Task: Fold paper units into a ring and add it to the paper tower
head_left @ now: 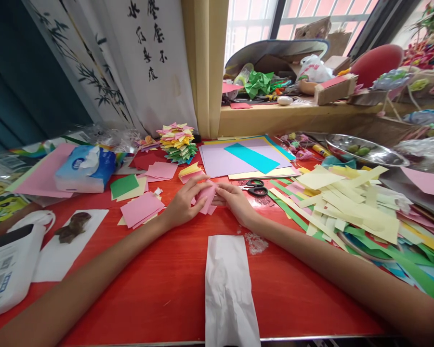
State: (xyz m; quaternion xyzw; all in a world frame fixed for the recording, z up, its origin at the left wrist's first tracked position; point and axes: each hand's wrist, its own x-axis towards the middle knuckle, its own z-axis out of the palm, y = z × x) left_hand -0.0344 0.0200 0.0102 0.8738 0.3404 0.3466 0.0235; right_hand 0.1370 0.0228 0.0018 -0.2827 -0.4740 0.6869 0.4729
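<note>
Between both hands is a piece of pink paper (206, 196), its layers slightly fanned near the bottom. My left hand (186, 202) is closed on its left side, with the thumb across the front. From the right, my right hand (234, 202) pinches the paper's edge between thumb and fingers. Black-handled scissors (257, 188) lie just beyond the right hand. Pink paper squares (142, 209) are stacked left of the left hand, with a green square (124, 186) behind them. Farther back stands a tiered folded-paper piece (177, 142) in pink, yellow and green.
Paper strips (347, 202) heap up on the right, near a metal bowl (364, 149). Lilac sheets (217, 161) with a blue strip (252, 158) lie at the back. A tissue pack (85, 168) sits left. White crumpled paper (229, 289) lies in front, beside clear scraps (256, 243).
</note>
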